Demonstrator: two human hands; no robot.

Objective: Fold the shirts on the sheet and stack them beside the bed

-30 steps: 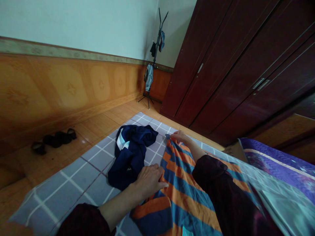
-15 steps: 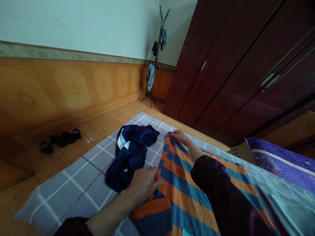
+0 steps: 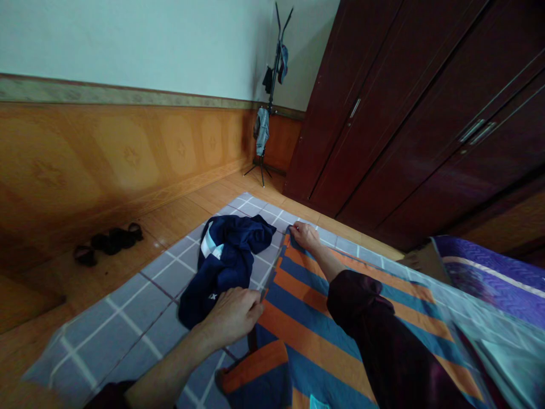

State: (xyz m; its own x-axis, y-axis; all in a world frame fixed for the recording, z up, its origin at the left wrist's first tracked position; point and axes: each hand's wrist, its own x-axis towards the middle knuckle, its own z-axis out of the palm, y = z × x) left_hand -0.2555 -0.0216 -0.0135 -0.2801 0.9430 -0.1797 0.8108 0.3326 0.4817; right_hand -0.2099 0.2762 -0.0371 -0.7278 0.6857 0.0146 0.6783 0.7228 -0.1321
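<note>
An orange and blue-grey striped shirt (image 3: 315,318) lies spread over the bed, one sleeve (image 3: 259,375) at the bottom. My right hand (image 3: 305,234) pinches the far corner of its edge. Closer to me, my left hand (image 3: 240,309) has its fingers closed on the same edge, thumb on top. Just left of the shirt, a crumpled navy garment (image 3: 227,267) with a white patch rests on the sheet, partly behind my left hand.
Grey checked sheeting (image 3: 140,318) covers the bed. Beyond are a coat rack (image 3: 272,91) and a dark red wardrobe (image 3: 383,113). Black shoes (image 3: 110,241) sit on the floor at left. On the right are a purple quilted item (image 3: 489,278) and a pale flat package (image 3: 511,363).
My left hand has closed from spread fingers onto the shirt's edge and moved slightly left, drawing the edge with it. My right hand keeps its pinch and shifts slightly left.
</note>
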